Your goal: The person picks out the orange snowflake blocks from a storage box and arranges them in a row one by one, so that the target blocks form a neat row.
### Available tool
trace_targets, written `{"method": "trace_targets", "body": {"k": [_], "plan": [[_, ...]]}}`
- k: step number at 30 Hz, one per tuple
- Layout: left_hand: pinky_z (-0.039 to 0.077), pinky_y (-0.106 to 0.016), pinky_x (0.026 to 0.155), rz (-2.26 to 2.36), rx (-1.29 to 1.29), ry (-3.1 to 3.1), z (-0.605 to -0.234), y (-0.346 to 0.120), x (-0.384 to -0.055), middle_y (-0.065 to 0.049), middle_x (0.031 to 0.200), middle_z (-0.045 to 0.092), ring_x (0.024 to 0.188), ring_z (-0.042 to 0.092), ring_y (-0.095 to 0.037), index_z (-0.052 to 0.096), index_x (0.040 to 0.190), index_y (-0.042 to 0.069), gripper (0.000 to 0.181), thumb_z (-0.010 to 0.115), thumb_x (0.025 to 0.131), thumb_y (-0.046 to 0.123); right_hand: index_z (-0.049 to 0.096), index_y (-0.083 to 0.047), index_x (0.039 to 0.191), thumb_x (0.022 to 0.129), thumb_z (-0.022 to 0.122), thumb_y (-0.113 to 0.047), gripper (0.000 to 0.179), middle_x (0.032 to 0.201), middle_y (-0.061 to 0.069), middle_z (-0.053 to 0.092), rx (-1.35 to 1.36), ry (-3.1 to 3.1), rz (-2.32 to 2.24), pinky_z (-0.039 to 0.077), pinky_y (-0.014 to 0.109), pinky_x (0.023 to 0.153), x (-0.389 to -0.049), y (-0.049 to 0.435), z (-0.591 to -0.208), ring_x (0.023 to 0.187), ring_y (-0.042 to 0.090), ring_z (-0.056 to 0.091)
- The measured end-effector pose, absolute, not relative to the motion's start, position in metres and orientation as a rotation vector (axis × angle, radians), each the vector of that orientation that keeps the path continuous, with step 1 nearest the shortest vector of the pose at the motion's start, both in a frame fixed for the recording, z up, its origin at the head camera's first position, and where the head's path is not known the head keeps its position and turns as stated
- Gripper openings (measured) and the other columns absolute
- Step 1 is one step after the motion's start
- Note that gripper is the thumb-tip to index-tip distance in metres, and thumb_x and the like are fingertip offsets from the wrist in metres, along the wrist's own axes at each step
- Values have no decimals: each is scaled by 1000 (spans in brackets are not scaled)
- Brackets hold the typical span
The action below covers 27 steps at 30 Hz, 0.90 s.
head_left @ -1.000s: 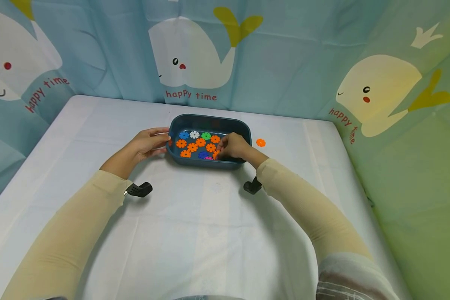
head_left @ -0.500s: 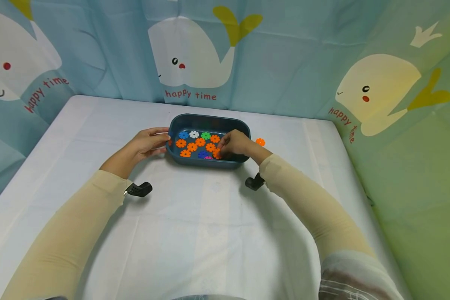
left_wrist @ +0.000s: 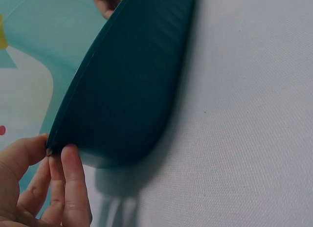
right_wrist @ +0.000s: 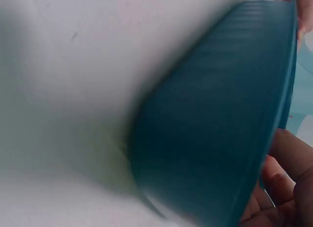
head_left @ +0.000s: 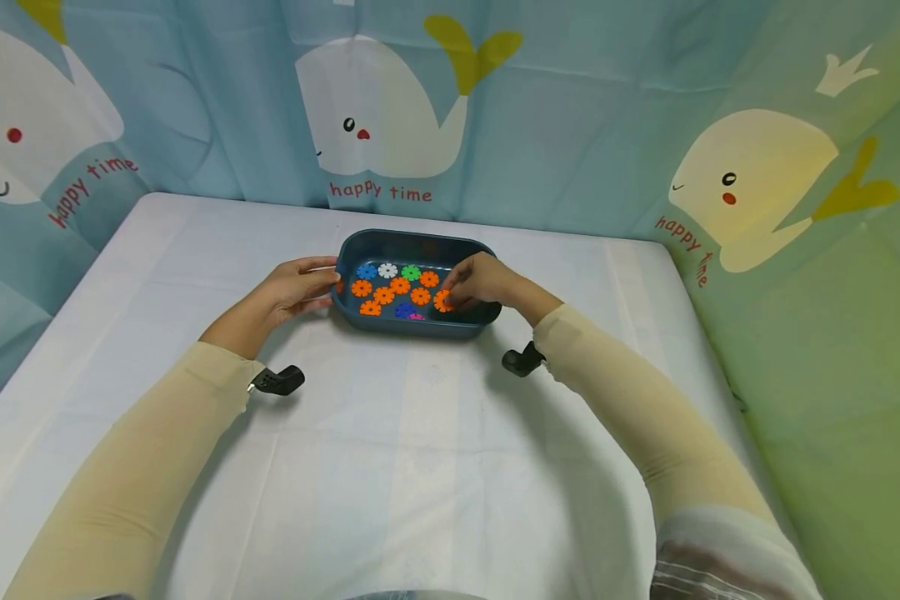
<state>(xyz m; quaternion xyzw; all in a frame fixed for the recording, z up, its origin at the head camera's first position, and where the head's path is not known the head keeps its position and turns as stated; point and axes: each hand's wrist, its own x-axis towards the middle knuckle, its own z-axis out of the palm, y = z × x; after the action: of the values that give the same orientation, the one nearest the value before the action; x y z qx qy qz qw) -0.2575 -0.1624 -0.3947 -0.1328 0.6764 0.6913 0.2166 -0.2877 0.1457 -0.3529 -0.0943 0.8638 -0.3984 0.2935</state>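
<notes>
A dark teal plastic tub [head_left: 412, 327] stands near the back of the table, holding several flat plastic snowflake discs. My left hand [head_left: 296, 287] grips its left end, thumb at the rim and fingers against the outer wall, as the left wrist view shows. Reaching over the right end, my right hand [head_left: 480, 282] has its fingertips down inside, pinching the right edge of an orange snowflake disc [head_left: 442, 301]. More orange discs [head_left: 384, 295] lie to its left, with a blue disc [head_left: 367, 271], a white disc [head_left: 387, 270] and a green disc [head_left: 411, 272] behind. The right fingertips are partly hidden.
A purple disc [head_left: 404, 310] and a pink disc [head_left: 416, 317] lie by the tub's front wall. White cloth covers the table [head_left: 390, 458]. A curtain printed with whales [head_left: 585, 150] hangs behind and on both sides. Black wrist cameras [head_left: 279, 381] stick out below the sleeves.
My right hand has moved right and slightly back inside the tub, and the orange snowflake disc moved with it. Its wrist now covers the orange disc on the table. My left hand stays put.
</notes>
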Motion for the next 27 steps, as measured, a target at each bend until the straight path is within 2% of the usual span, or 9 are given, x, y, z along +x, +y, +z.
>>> {"method": "trace_targets", "body": {"k": [9,16,20,27], "plan": [[56,-26,87,1934,-366,1847,-393,-163,-255,-1,117,65,98,67,-8,43,149,13,57,64,96,14,65,10,112,91,64,4,22,103,17,69,-225,2296,-1098,58,40,87,-288,160,-341,83,20,69],[56,-25,86,1922,-366,1855,-393,-163,-255,-3,120,64,96,67,-7,42,150,14,57,63,97,15,65,9,114,89,65,5,25,101,14,67,-180,2299,-1132,59,35,84,-289,170,-337,82,17,67],[56,-25,87,1928,-363,1849,-394,-163,-255,-1,117,65,97,67,-8,41,150,13,57,62,97,14,66,8,115,89,66,4,26,99,12,68,-165,2292,-1154,59,34,83,-290,177,-335,82,16,68],[57,-25,85,1966,-354,1813,-393,-163,-255,-1,112,65,95,67,-8,40,151,11,57,60,98,11,67,5,115,92,64,-1,25,103,14,72,-207,2325,-1128,59,35,85,-292,190,-329,90,24,70]]}}
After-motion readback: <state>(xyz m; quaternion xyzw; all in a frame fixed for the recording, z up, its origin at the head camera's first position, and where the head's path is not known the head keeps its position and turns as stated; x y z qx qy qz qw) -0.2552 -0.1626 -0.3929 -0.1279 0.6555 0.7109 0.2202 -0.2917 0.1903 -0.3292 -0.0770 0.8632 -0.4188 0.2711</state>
